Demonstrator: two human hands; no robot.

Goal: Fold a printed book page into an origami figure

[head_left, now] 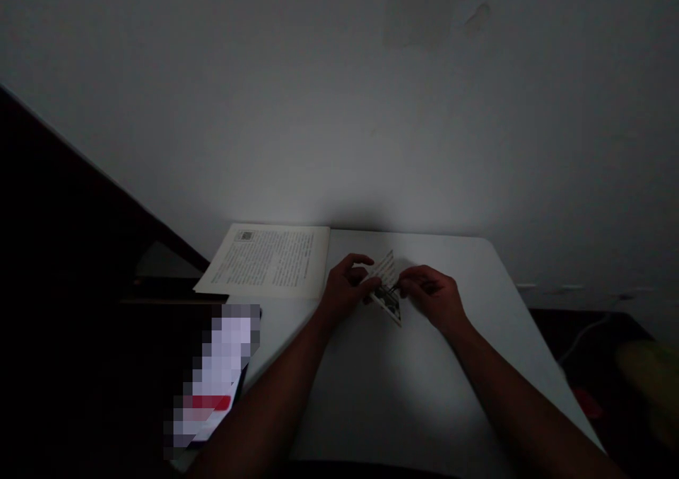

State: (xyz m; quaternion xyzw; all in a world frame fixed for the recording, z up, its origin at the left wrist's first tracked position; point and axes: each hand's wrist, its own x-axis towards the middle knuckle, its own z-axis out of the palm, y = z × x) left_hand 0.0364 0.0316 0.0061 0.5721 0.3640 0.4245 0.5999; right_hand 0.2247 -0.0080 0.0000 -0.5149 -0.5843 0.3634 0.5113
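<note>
A small folded piece of printed paper, roughly triangular with pointed corners, is held just above the white table. My left hand pinches its left side, thumb on top of the paper. At its right edge, my right hand has thumb and fingertips closed together on a thin dark item or edge, too small to make out. Dark print shows on the paper's lower part.
Printed sheets lie at the table's back left. A phone or tablet with a blurred lit screen rests at the left edge, beside my left forearm. A pale wall stands behind. Dark, dim objects are at the far right.
</note>
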